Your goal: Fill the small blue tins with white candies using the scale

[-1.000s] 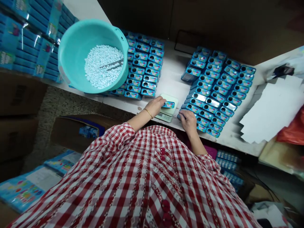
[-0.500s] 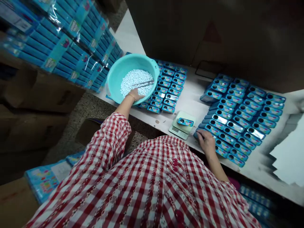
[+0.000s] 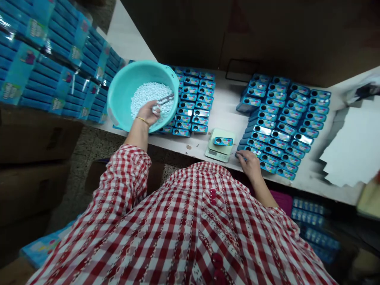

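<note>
The person's left hand (image 3: pixel 149 113) reaches over the near rim of a round turquoise plastic basin (image 3: pixel 120 89), its fingers curled narrow among small white pellets (image 3: pixel 145 93). Some pellets show at the fingertips, but whether they are gripped cannot be told. A slim dark metal tool (image 3: pixel 165 99) lies on the pellets just beyond the fingers, leaving the bare hand free to dip in.

A single small blue oblong box (image 3: pixel 223 141), printed on top and with a dark round hole at one end, lies across a pale green flat scale (image 3: pixel 226 151) on the white counter (image 3: pixel 227 105). Its hole faces up, probably so that pellets can go in, and the scale sits between both hands, seemingly to keep it within easy reach of either.

The right hand (image 3: pixel 251 164) rests by the scale, thumb and fingers drawn close at the near corner of the right-hand rows of blue boxes (image 3: pixel 280 136); whether it pinches one is unclear. These boxes and the left-hand rows of blue boxes (image 3: pixel 197 107), beside the basin, stand packed with tops upward, an arrangement likely meant to keep them steady and their holes accessible.
</note>
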The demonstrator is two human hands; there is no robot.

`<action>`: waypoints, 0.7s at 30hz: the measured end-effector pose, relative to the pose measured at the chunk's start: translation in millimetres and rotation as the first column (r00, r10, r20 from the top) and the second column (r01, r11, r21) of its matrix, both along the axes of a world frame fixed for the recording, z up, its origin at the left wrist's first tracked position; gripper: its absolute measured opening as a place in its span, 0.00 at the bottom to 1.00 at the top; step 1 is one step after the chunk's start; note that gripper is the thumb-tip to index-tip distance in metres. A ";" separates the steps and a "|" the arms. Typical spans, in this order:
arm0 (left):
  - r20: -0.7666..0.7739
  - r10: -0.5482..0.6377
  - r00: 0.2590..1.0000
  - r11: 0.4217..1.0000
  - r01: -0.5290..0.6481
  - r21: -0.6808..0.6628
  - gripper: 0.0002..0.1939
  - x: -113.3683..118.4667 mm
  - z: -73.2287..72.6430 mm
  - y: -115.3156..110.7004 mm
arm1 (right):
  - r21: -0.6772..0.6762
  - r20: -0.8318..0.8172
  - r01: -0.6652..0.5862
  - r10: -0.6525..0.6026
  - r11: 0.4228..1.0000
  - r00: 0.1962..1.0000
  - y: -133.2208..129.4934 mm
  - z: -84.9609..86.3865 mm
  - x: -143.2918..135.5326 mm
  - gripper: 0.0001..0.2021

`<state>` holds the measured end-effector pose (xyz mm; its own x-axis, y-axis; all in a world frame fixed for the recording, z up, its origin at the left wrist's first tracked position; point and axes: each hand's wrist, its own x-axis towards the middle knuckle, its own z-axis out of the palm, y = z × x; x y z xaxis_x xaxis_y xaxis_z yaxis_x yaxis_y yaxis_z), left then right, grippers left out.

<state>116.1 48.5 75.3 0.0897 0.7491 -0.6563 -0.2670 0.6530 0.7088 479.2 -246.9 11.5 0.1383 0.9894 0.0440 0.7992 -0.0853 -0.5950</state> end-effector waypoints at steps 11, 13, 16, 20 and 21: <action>0.505 0.452 0.735 0.819 -0.566 0.092 0.22 -0.3 28.3 -23.4 | 0.006 -0.090 -0.036 0.037 0.999 0.995 14.3 13.5 -5.1 0.11; 0.528 0.367 0.766 0.876 -0.476 0.081 0.22 18.0 34.3 -47.6 | 0.049 -0.160 -0.051 0.058 0.998 0.985 18.8 24.2 -14.9 0.10; 0.503 0.329 0.799 0.932 -0.361 -0.035 0.18 55.8 26.8 -97.1 | 0.149 -0.272 -0.113 0.150 0.982 0.951 30.3 50.1 -43.7 0.09; 0.420 0.371 0.828 0.911 -0.238 -0.336 0.17 96.0 -10.8 -161.2 | 0.172 -0.189 -0.387 0.415 0.906 0.890 52.6 75.7 -100.0 0.12; 0.391 0.382 0.837 0.891 -0.222 -0.395 0.18 100.6 -20.2 -173.4 | 0.104 -0.122 -0.462 0.472 0.881 0.873 57.5 75.8 -113.6 0.14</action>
<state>216.6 -124.9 55.0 0.2364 0.5422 -0.8063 -0.7229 0.6526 0.2269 365.6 -189.4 87.3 -0.3293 0.9353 0.1299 0.6439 0.3231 -0.6935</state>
